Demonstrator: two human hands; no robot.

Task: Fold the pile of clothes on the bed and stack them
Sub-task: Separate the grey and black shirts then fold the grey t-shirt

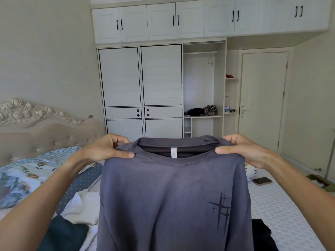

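Note:
A grey t-shirt with a dark scratch-like print on one side hangs in the air in front of me, its collar on top and a white label inside the neck. My left hand pinches its left shoulder and my right hand pinches its right shoulder. The shirt hides the middle of the bed. To its lower left lie a white garment and a dark teal garment. A black garment shows at the shirt's lower right.
A floral quilt and a blue dotted pillow lie by the padded headboard on the left. A phone rests on the bed's far right. A white wardrobe and a closed door stand behind.

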